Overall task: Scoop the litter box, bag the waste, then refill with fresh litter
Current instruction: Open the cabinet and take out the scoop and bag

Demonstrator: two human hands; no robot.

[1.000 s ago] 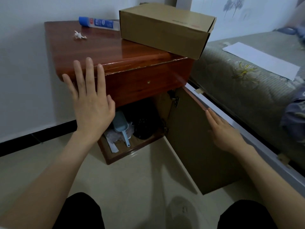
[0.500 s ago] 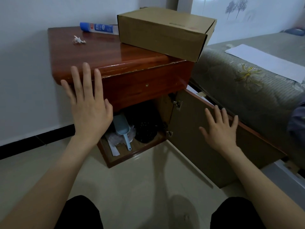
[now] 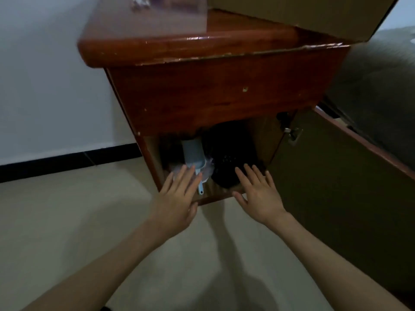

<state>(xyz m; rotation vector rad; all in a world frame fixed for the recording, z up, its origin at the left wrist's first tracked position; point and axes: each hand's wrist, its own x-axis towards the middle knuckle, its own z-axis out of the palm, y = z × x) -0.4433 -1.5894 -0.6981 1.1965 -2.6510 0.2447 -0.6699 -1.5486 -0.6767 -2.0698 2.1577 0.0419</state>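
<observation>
A light blue litter scoop (image 3: 193, 157) lies inside the open lower compartment of a red-brown wooden cabinet (image 3: 215, 97), its handle pointing toward me. Clear plastic bags (image 3: 207, 169) lie under it, and a dark black bundle (image 3: 229, 162) sits to its right. My left hand (image 3: 178, 198) is open, palm down, fingertips reaching the scoop's front edge. My right hand (image 3: 257, 194) is open too, fingers spread at the compartment's front lip, just before the black bundle. Neither hand holds anything. No litter box is in view.
The cabinet door (image 3: 336, 187) stands swung open to the right. A cardboard box (image 3: 314, 12) sits on the cabinet top, overhanging its edge. A bed (image 3: 381, 90) lies at the right. A white wall with black baseboard (image 3: 67, 158) runs at the left; pale floor tiles below.
Both hands dropped from in front of the cabinet and the door down to the compartment opening. The view moved closer and lower, and the door swung wider.
</observation>
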